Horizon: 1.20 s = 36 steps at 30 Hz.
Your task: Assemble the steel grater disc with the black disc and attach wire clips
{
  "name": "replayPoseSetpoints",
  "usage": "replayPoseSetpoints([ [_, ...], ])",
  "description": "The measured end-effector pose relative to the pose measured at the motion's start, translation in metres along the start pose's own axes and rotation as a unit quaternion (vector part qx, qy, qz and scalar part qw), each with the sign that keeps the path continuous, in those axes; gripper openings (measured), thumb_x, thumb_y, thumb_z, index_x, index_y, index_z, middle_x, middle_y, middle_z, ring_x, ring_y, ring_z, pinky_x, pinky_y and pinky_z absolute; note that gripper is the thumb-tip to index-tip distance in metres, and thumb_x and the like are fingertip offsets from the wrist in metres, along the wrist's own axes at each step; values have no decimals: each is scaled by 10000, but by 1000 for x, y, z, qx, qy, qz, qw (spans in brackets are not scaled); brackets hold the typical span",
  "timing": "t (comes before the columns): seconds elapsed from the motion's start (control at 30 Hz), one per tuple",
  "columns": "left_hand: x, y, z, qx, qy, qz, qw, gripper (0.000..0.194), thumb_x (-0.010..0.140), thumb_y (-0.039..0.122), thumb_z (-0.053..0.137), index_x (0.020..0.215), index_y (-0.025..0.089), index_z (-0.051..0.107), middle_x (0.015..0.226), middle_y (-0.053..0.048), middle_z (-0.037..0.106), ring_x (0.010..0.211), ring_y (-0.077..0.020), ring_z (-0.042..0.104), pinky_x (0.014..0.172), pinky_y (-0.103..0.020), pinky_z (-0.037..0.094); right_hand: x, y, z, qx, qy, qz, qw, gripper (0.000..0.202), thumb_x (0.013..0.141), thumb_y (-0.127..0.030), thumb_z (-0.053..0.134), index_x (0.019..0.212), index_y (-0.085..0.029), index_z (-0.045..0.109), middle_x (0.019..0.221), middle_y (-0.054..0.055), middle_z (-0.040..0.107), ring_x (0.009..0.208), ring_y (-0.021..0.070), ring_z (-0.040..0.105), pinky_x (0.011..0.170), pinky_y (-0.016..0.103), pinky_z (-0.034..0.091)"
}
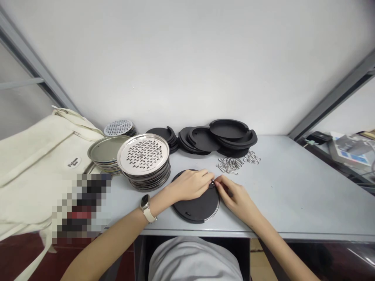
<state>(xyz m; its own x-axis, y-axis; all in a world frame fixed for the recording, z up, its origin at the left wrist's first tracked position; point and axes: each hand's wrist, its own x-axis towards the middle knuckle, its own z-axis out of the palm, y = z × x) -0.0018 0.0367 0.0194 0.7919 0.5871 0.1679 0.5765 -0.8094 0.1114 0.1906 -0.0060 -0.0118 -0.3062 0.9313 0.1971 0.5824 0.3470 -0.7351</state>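
A black round disc lies flat on the table in front of me, with a small slot near its lower left edge. A thin silver rim shows along its lower right side. My left hand rests across the top of the disc, its fingers bent and closed at the upper right edge. Against that same edge my right hand closes thumb and forefinger in a pinch. A tiny shiny metal piece shows between the fingertips of both hands; its full shape is hidden.
A stack of round metal graters stands left, beside stacked metal discs. Black round trays are piled at the back. Loose metal hooks and rings lie right of centre. A cream cloth bag covers the left end.
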Motion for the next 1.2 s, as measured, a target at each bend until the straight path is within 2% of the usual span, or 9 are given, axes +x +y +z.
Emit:
replayPoseSetpoints([
  [0.17, -1, -1, 2, -8, 6, 5, 1000, 224, 978, 252, 319, 1018, 190, 531, 925, -32, 595, 765, -166, 602, 653, -282, 422, -3, 3, -5, -17, -21, -15, 1000, 98, 939, -263, 427, 950, -220, 515, 871, 10, 597, 658, 138, 538, 654, 265, 437],
  [0.3, -1, -2, 2, -16, 4, 3, 1000, 227, 970, 242, 338, 1051, 193, 544, 921, -34, 594, 764, -163, 603, 657, -278, 426, -3, 4, -7, -17, -25, -18, 999, 122, 922, -228, 426, 992, -219, 526, 922, 20, 608, 719, 144, 571, 694, 271, 458],
  [0.43, -1, -2, 2, -15, 4, 3, 1000, 231, 973, 248, 332, 1017, 189, 551, 915, -35, 598, 758, -164, 602, 656, -275, 424, -2, 3, -7, -22, -23, -16, 999, 113, 923, -230, 423, 968, -219, 526, 885, 14, 600, 702, 143, 562, 671, 271, 451],
  [0.53, -1, -2, 2, -16, 5, 3, 1000, 238, 976, 255, 329, 1017, 191, 555, 914, -33, 604, 764, -168, 605, 663, -278, 426, -2, 4, -5, -28, -22, -5, 999, 98, 935, -258, 416, 905, -219, 501, 775, -8, 564, 631, 138, 524, 615, 267, 424],
  [0.7, -1, -2, 4, -20, 6, 3, 1000, 266, 973, 257, 337, 1134, 212, 544, 956, -39, 609, 797, -173, 615, 691, -283, 442, -2, 6, -3, -48, -19, 3, 999, 161, 940, -294, 422, 794, -225, 428, 646, -42, 474, 554, 129, 441, 550, 252, 370],
  [0.8, -1, -2, 3, -20, 1, 2, 1000, 279, 971, 257, 343, 1171, 228, 536, 955, -35, 610, 804, -174, 620, 693, -285, 448, -2, 5, -3, -71, -23, -4, 997, 190, 932, -292, 428, 756, -224, 406, 626, -45, 453, 543, 126, 416, 540, 249, 353],
  [1.0, -1, -1, 1, -20, -10, -2, 1000, 255, 962, 249, 364, 1124, 217, 558, 951, -39, 609, 803, -170, 620, 690, -285, 454, -3, 3, -3, -81, -24, -28, 996, 199, 914, -245, 423, 719, -220, 386, 630, -32, 462, 558, 129, 417, 537, 246, 346],
  [1.2, -1, -2, 2, -28, -7, -1, 1000, 271, 967, 253, 355, 1151, 217, 550, 959, -43, 616, 820, -171, 621, 716, -282, 455, -3, 3, -4, -60, -27, -10, 998, 196, 934, -280, 421, 749, -217, 416, 616, -41, 454, 545, 128, 413, 538, 245, 347],
])
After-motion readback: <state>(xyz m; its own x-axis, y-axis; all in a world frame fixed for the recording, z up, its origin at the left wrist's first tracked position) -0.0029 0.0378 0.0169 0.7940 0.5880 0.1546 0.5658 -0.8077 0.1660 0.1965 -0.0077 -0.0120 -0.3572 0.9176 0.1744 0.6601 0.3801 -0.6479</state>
